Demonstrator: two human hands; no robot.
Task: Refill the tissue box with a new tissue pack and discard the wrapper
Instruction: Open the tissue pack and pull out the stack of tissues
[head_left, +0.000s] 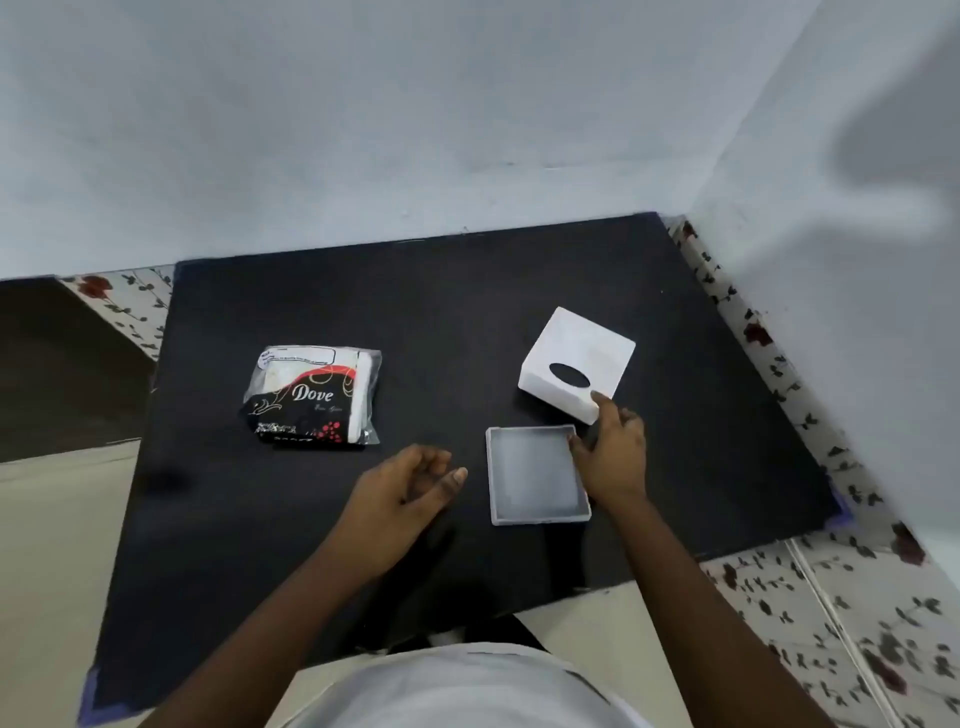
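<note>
A white square tissue box cover (577, 358) with a dark oval slot lies on the black mat, right of centre. Its shallow grey base tray (535, 475) sits separately just in front of it, open side up and holding nothing. A sealed tissue pack (314, 397) in a black, red and clear wrapper lies to the left. My right hand (610, 452) rests between cover and tray, fingertips touching the cover's near corner and the tray's right rim, gripping neither. My left hand (410, 483) hovers left of the tray, fingers loosely curled, holding nothing.
The black mat (467, 291) covers a table with a floral cloth (769, 353) showing at its right and back-left edges. A pale wall stands right behind the mat and along the right. My white shirt is at the bottom.
</note>
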